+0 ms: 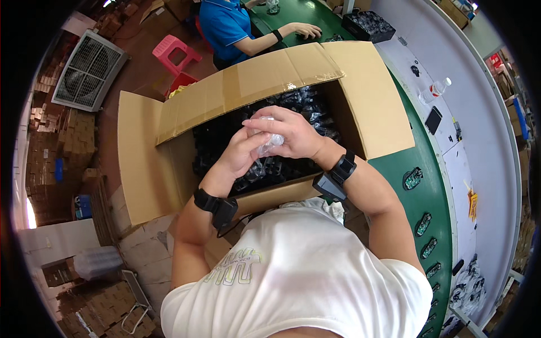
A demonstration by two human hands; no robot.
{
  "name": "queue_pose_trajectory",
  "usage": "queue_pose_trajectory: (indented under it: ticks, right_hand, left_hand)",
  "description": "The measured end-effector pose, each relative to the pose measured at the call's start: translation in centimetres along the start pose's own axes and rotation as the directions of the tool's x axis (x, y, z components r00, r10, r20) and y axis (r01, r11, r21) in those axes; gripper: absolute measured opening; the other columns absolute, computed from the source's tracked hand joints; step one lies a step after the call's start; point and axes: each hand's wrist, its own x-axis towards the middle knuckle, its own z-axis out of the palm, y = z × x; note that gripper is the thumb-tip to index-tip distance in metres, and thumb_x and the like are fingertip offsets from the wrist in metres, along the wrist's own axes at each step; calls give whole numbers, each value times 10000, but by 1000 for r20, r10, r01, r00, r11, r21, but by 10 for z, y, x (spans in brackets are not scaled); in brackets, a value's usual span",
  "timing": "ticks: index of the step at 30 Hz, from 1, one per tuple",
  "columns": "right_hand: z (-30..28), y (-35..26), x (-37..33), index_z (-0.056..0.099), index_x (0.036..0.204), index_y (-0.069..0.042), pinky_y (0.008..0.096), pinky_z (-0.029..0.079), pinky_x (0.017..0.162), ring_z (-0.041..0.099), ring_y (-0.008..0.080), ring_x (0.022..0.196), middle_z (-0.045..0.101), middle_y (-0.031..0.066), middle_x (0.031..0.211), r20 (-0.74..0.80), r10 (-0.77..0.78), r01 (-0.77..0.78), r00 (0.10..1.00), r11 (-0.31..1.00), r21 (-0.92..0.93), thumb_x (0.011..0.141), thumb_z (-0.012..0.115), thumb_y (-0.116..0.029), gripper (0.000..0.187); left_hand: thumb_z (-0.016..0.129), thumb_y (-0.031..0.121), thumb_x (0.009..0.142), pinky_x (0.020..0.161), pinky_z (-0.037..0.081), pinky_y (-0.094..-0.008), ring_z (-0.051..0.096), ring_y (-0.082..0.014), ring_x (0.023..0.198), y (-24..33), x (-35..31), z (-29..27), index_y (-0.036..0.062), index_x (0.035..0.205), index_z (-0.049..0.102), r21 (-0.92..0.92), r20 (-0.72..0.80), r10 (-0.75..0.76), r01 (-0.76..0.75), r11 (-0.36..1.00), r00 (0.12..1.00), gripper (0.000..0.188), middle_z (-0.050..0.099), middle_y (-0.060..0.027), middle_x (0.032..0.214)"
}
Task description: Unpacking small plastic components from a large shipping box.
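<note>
Over an open cardboard box [375, 96], my two hands come together around a crumpled clear plastic bag [271, 142]. My left hand [239, 153] closes on its left side, and my right hand [296, 132] curls over its top and right side. Whatever the bag contains is mostly hidden by my fingers. Below my hands, the box holds a heap of dark parts in clear plastic bags [315, 112]. All the visible flaps are folded outward except the far one, which leans over part of the opening.
Right of the box, a green work surface [389, 169] carries a row of small green-and-black circuit assemblies [413, 178]. Beyond the box, a co-worker in a blue shirt [225, 28] reaches onto it, near a black tray [369, 28]. A bottle [437, 89] and phone [433, 120] lie on the white ledge.
</note>
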Motion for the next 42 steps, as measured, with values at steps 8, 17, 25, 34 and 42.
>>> queue_pose_trajectory:
  ticks: [8, 17, 25, 34, 42]
  right_hand:
    - [-16, 37, -23, 696, 758, -73, 359, 561, 807, 684, 279, 924, 674, 110, 969, 126, 236, -227, 963, 970, -83, 672, 696, -39, 92]
    - [-1, 38, -26, 716, 788, -36, 439, 559, 773, 672, 385, 868, 705, 155, 933, 411, 459, -416, 787, 888, -194, 737, 660, -278, 254]
    - [2, 40, -36, 672, 700, -21, 458, 525, 689, 644, 392, 805, 678, 180, 815, 469, 417, -397, 779, 906, -146, 826, 689, -341, 344]
    - [5, 39, -39, 730, 1087, -63, 397, 560, 810, 709, 286, 892, 741, 164, 973, 517, 533, -609, 670, 793, -29, 921, 661, -306, 302]
    - [-1, 42, -29, 711, 818, -18, 404, 522, 648, 671, 292, 674, 683, 180, 737, 439, 564, -563, 700, 813, -148, 912, 661, -330, 330]
  left_hand:
    - [799, 402, 837, 649, 536, -303, 675, -171, 672, 1, -9, -42, 21, 1292, 635, 819, -203, -272, 315, 480, 941, 616, 732, -123, 896]
    - [755, 205, 829, 704, 557, -370, 719, -258, 768, -20, -5, -59, 32, 923, 749, 949, -112, 16, 103, 300, 994, 197, 736, -140, 826]
    - [769, 298, 804, 744, 548, -424, 703, -318, 844, -32, -15, -52, 56, 935, 724, 989, -143, -124, 135, -67, 982, 279, 727, -137, 844]
    - [678, 95, 954, 689, 517, -233, 609, -72, 760, -23, -8, -58, 34, 928, 664, 426, 96, 81, -114, 898, 992, 67, 648, 2, 817]
    - [576, 91, 1017, 756, 550, -264, 635, -84, 845, -24, -4, -58, 58, 1018, 583, 203, -25, 315, -304, 931, 949, 34, 657, -22, 982]
